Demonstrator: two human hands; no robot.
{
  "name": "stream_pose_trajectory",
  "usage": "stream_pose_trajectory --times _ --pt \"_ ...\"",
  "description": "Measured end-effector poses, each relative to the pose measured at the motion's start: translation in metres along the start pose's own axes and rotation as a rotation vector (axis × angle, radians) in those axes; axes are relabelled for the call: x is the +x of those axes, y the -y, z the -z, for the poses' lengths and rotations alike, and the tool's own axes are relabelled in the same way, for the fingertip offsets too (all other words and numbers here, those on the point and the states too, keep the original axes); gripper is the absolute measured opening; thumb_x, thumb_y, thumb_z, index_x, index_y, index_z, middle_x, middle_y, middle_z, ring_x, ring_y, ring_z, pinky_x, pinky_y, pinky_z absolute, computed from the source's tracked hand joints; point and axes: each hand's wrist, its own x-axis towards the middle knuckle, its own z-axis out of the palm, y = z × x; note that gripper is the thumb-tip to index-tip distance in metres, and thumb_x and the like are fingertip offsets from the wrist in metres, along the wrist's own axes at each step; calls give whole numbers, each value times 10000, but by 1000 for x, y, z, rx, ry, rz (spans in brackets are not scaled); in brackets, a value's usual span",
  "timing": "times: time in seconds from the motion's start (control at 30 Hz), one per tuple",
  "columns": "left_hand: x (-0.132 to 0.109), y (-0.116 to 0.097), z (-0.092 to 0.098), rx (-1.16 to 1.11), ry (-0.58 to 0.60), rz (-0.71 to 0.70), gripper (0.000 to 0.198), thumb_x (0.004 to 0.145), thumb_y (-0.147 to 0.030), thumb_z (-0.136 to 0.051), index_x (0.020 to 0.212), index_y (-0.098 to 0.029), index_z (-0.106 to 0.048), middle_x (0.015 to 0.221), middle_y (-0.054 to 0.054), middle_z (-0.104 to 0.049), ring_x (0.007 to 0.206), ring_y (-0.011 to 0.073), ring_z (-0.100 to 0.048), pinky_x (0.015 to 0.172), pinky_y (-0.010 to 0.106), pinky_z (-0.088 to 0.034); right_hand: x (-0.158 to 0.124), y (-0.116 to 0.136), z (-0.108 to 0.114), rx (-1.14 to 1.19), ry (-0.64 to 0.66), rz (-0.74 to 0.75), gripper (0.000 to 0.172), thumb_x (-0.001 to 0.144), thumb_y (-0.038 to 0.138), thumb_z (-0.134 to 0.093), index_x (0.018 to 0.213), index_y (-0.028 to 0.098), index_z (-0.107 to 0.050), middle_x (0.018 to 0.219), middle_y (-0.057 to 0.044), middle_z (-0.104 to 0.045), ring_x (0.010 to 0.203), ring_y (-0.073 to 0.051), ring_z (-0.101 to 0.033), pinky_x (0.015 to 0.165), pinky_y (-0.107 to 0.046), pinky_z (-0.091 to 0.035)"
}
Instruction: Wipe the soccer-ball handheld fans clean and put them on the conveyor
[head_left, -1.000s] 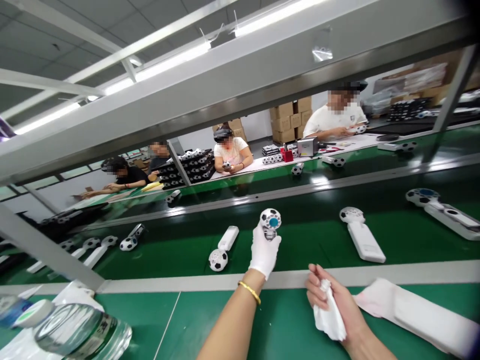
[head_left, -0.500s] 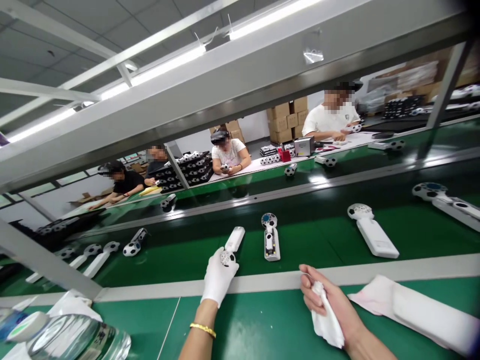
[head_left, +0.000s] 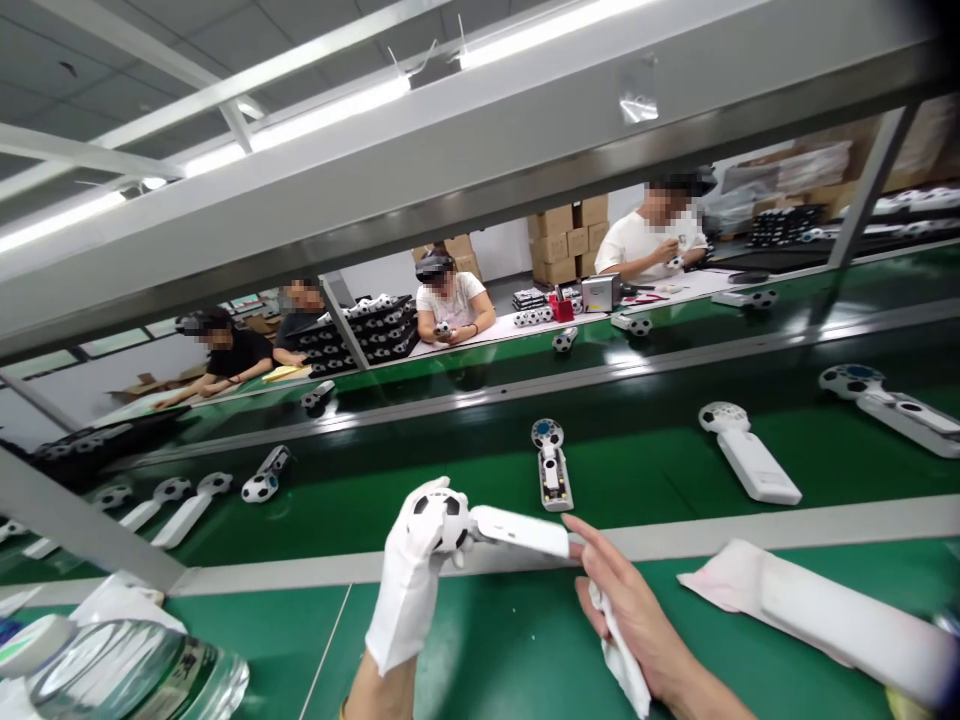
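Observation:
My left hand (head_left: 420,560), in a white glove, grips the football-patterned round head of a white device (head_left: 521,530) above the near edge of the belt. The device's handle points to the right. Bare of any glove, my right hand (head_left: 626,610) has its fingertips at the handle's far end and keeps a crumpled white cloth (head_left: 621,660) against the palm. Just behind, an opened device (head_left: 552,465) with its inner parts showing lies on the green belt (head_left: 630,450).
More devices lie on the belt, one (head_left: 750,455) to the right. A large clear bottle (head_left: 135,670) stands front left. At front right is a white wrapped block (head_left: 847,620). Several people sit across the line, and a metal post (head_left: 82,510) slants at left.
My left hand has lifted the device off the belt, nearer to me, its handle swung rightward. My right hand has moved left and up to the handle's end. The view has shifted slightly.

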Motion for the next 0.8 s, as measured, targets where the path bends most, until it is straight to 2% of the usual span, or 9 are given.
stream_pose_trajectory --times 0.1,0.2,0.3,0.4,0.5,0.6,0.67,0.73,0.8 --pt "-6 3 -2 44 28 40 396 814 -433 -494 1119 -182 -464 875 67 -609 472 98 -489 376 203 -316 -11 -2 -6 6 254 -118 603 735 548 -583 1216 201 -478 787 -43 -636 310 4 -339 298 -147 -154" --pt "-8 11 -6 88 -14 87 394 836 -468 -450 1102 -182 -502 853 69 -632 437 63 -446 359 171 -257 -22 -6 -13 -51 494 -181 607 721 516 -613 1203 173 -476 929 -90 -636 335 15 -335 299 -145 -175" --pt "-7 18 -11 49 -80 135 461 838 -531 -409 1100 -172 -530 852 73 -652 429 46 -434 360 161 -257 -27 -10 -15 -84 515 -206 554 723 421 -644 1191 185 -464 913 -62 -636 364 7 -360 310 -131 -196" --pt "-8 22 -15 -55 -114 108 488 839 -549 -401 1126 -179 -536 1060 86 -627 789 134 -605 607 196 -467 -23 -15 -9 62 521 -266 423 757 420 -600 1073 150 -522 744 -13 -620 317 9 -347 292 -126 -177" --pt "-16 22 -23 -215 -8 118 500 839 -521 -434 1198 -178 -489 1209 102 -556 1129 225 -497 951 319 -394 -16 -21 -2 384 719 -420 471 773 531 -523 1005 124 -569 595 29 -575 237 8 -289 246 -131 -169" --pt "-28 20 -36 -322 266 254 517 803 -438 -551 1231 -168 -445 1173 145 -574 1084 291 -532 950 442 -392 -12 -32 2 640 917 -517 634 758 633 -456 1106 114 -563 561 27 -591 192 1 -275 212 -129 -155" --pt "-35 20 -46 -325 374 282 517 755 -348 -639 1208 -174 -461 1174 149 -571 1056 306 -551 923 469 -414 -11 -39 0 730 989 -520 703 754 681 -399 1117 103 -570 543 13 -607 173 6 -255 215 -120 -156" --pt "-40 21 -54 -275 346 297 428 736 -316 -659 1110 -157 -526 1119 147 -600 999 305 -584 862 457 -462 -11 -43 -2 753 1000 -543 766 745 735 -319 1060 98 -606 499 3 -603 162 5 -235 231 -118 -187" --pt "-41 23 -58 -151 236 290 322 765 -373 -614 978 -135 -578 1001 135 -641 905 278 -621 770 409 -508 -12 -43 -4 671 958 -610 820 751 761 -228 948 84 -646 426 1 -566 167 -16 -252 258 -135 -254"
